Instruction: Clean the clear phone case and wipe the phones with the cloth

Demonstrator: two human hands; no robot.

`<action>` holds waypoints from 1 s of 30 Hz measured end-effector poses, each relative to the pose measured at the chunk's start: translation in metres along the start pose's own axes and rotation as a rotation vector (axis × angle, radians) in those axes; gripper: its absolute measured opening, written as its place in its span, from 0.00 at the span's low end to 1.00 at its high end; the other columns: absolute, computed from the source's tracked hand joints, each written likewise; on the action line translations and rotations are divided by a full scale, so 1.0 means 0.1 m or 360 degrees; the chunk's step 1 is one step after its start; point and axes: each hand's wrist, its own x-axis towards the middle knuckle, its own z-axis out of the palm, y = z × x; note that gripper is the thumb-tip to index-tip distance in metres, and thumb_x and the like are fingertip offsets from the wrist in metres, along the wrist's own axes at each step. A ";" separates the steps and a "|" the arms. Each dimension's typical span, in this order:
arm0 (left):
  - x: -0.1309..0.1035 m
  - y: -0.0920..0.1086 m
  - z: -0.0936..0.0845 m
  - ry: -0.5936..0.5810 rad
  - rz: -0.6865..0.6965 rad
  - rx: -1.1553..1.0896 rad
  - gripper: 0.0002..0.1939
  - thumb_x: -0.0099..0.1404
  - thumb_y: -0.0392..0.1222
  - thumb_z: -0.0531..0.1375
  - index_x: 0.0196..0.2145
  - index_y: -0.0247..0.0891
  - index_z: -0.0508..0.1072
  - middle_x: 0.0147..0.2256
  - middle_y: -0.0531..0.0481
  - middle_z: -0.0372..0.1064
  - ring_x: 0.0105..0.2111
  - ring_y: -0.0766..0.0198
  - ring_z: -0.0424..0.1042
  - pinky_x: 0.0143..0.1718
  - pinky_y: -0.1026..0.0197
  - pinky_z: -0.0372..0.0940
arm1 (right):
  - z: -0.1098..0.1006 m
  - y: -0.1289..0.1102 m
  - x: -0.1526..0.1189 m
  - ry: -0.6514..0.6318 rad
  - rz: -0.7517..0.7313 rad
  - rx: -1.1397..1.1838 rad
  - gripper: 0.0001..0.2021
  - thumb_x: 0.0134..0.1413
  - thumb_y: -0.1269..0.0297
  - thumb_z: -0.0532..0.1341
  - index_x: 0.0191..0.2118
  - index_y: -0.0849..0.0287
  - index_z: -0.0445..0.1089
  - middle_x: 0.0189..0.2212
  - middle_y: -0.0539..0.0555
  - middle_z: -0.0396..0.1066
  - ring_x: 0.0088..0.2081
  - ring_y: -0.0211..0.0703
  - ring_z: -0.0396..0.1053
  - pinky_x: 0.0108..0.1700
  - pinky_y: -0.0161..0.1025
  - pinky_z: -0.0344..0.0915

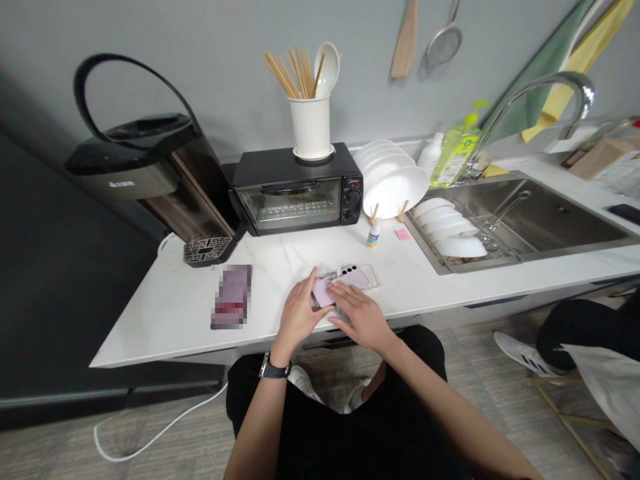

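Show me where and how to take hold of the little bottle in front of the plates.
Probably best around the labelled body of the little bottle, coming from the front of the counter: it stands upright and slim, and the white plates stand just behind it.

Toaster oven (295, 203): dispenser (170, 180) stood to its left; utensil cup (311, 123), on it; plates (395, 190), right; sink (575, 213), farther right; phone (357, 277) lay before it.
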 end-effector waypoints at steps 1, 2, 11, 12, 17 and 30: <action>0.01 0.01 -0.01 0.0000 -0.0001 -0.0011 0.53 0.66 0.44 0.70 0.77 0.46 0.44 0.60 0.40 0.71 0.59 0.46 0.71 0.63 0.42 0.65 | -0.06 0.10 -0.03 0.0038 0.0087 -0.0055 0.31 0.74 0.50 0.56 0.75 0.56 0.55 0.72 0.61 0.61 0.74 0.56 0.56 0.72 0.61 0.59; 0.02 0.02 -0.01 0.0002 -0.0004 -0.0010 0.54 0.65 0.46 0.71 0.77 0.46 0.44 0.60 0.40 0.71 0.59 0.46 0.71 0.63 0.41 0.64 | -0.11 0.17 -0.06 0.0072 0.0164 -0.0108 0.32 0.74 0.51 0.56 0.76 0.56 0.54 0.72 0.62 0.60 0.74 0.58 0.55 0.72 0.63 0.59; -0.03 -0.07 0.05 0.0007 0.0035 0.0045 0.45 0.69 0.31 0.58 0.77 0.43 0.43 0.65 0.37 0.67 0.63 0.50 0.69 0.64 0.45 0.65 | 0.27 -0.36 0.14 -0.0094 -0.0208 -0.0005 0.40 0.68 0.39 0.59 0.72 0.67 0.59 0.70 0.68 0.64 0.74 0.60 0.56 0.75 0.62 0.52; -0.03 -0.08 0.05 0.0006 0.0029 0.0055 0.45 0.68 0.30 0.57 0.77 0.42 0.44 0.65 0.37 0.67 0.62 0.50 0.70 0.64 0.45 0.65 | 0.28 -0.38 0.17 -0.0098 -0.0225 0.0019 0.39 0.69 0.40 0.59 0.71 0.67 0.61 0.68 0.68 0.66 0.73 0.59 0.58 0.75 0.61 0.53; -0.01 -0.04 0.02 0.0001 0.0031 0.0029 0.50 0.67 0.40 0.67 0.77 0.43 0.44 0.65 0.37 0.67 0.62 0.46 0.70 0.64 0.43 0.65 | 0.09 -0.06 0.22 -0.0019 -0.0044 -0.0066 0.36 0.71 0.43 0.58 0.74 0.61 0.58 0.71 0.65 0.62 0.73 0.59 0.58 0.73 0.62 0.57; -0.02 -0.04 0.06 0.0037 0.0001 0.0108 0.47 0.64 0.25 0.56 0.77 0.42 0.45 0.62 0.38 0.70 0.60 0.49 0.71 0.62 0.44 0.67 | 0.21 -0.47 0.10 -0.0088 -0.0069 0.0059 0.34 0.70 0.43 0.58 0.70 0.64 0.63 0.70 0.64 0.65 0.73 0.57 0.58 0.75 0.61 0.54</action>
